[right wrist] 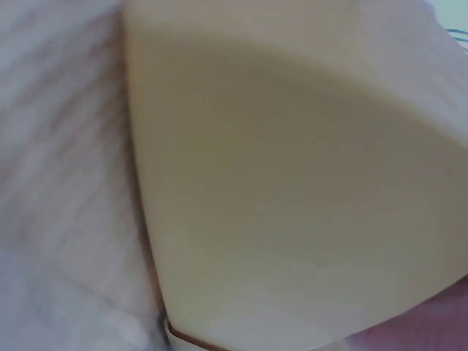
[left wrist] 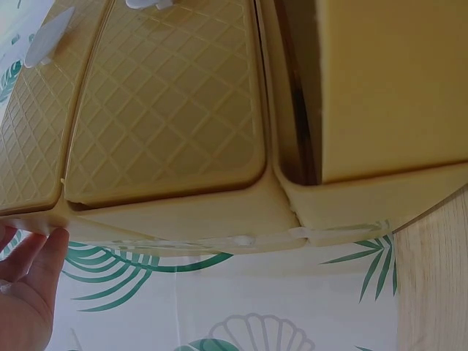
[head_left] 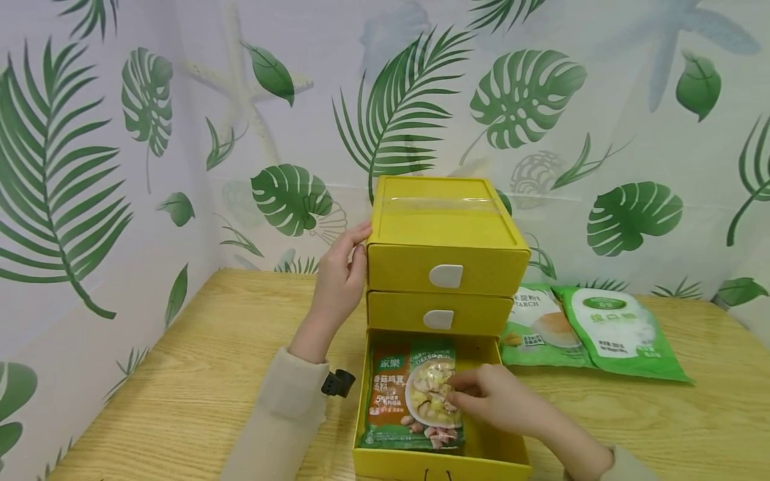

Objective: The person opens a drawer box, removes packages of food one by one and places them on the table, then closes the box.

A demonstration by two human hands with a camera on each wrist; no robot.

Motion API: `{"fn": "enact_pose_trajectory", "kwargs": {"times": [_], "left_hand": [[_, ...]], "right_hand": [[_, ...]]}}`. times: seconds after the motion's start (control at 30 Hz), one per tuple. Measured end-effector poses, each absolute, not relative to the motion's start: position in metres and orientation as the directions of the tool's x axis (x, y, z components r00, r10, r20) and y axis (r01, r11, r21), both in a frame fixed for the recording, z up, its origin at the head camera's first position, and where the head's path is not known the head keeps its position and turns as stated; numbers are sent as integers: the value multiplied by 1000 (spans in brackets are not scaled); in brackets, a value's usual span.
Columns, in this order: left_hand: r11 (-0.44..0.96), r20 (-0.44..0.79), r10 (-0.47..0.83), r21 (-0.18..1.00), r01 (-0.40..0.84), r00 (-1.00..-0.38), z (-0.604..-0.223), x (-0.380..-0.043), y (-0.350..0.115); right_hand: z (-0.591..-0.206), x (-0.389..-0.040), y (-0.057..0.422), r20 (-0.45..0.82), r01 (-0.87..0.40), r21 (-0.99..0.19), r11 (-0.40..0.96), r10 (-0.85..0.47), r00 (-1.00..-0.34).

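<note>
A small yellow chest of drawers point(head_left: 448, 267) stands on the table, its bottom drawer point(head_left: 442, 462) pulled out. In that drawer lies a green and orange soup mix packet point(head_left: 391, 394) with a bowl of soup printed on it. My right hand point(head_left: 502, 401) pinches the packet near its right edge with thumb and fingers. My left hand point(head_left: 339, 284) rests against the chest's upper left side, fingers extended. The left wrist view shows its fingertips point(left wrist: 51, 252) touching the side wall. In the right wrist view a yellow drawer wall point(right wrist: 292, 205) blocks most of the packet area.
Two green and white bags lie right of the chest: a starch bag point(head_left: 541, 327) and another bag point(head_left: 625, 334) overlapping it. Clear tape point(head_left: 439, 202) crosses the chest's top. The upper two drawers, with white pull tabs point(head_left: 446, 276), are closed. Leaf-patterned cloth hangs behind the wooden table point(head_left: 180, 374).
</note>
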State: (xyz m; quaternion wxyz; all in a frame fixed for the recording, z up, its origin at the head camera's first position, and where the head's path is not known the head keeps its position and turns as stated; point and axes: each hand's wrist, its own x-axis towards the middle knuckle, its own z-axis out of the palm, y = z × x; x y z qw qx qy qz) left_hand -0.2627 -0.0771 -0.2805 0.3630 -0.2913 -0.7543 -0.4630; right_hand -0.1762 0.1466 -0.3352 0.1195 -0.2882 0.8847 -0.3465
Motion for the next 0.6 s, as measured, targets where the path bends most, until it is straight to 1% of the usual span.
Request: {"fn": "enact_pose_trajectory", "kwargs": {"times": [0.13,0.23,0.37,0.6], "left_hand": [[396,816,103,491,776,-569,-280,-262,-77],[391,816,102,493,777,-569,-280,-262,-77],[395,816,101,492,776,-569,-280,-262,-77],[401,821,99,484,778,-562,-280,-262,-77]], "right_hand": [[-335,-177,149,-21,-299,-778,552,-499,-866],[-334,-178,150,-63,-164,-878,450,-448,-892],[-331,-178,150,-121,-16,-953,302,-431,-894],[-329,-179,147,-167,95,-979,179,-445,-880]]}}
